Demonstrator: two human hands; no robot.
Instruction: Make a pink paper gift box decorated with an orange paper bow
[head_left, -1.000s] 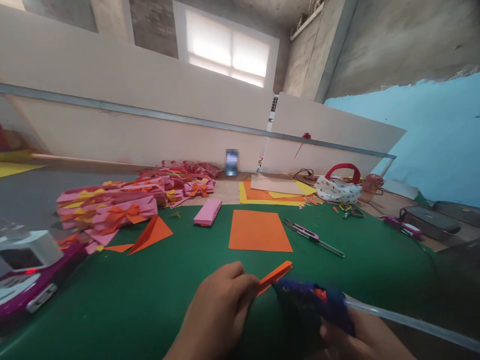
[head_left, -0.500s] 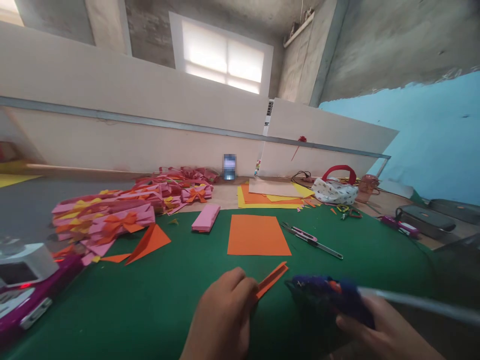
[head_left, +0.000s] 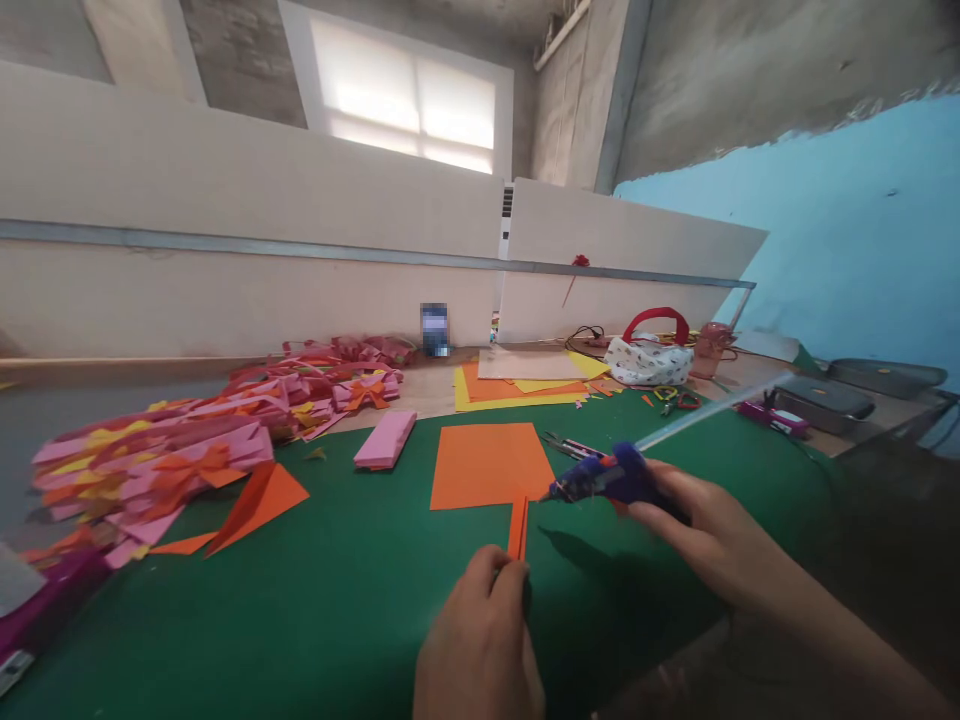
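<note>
At the left edge of the desk (head_left: 225, 620), which has a green felt-like cover, lies a heap of pink paper bows (head_left: 150, 460). Near the front edge, the left hand (head_left: 480, 650) pinches closed on the near end of a thin folded orange strip (head_left: 517, 525); its long axis points away from the person. Just right of the far end, the right hand (head_left: 705, 530) is closed around a blue glue gun (head_left: 607, 478), nozzle almost touching the strip. A flat orange sheet (head_left: 487, 462) lies beyond.
</note>
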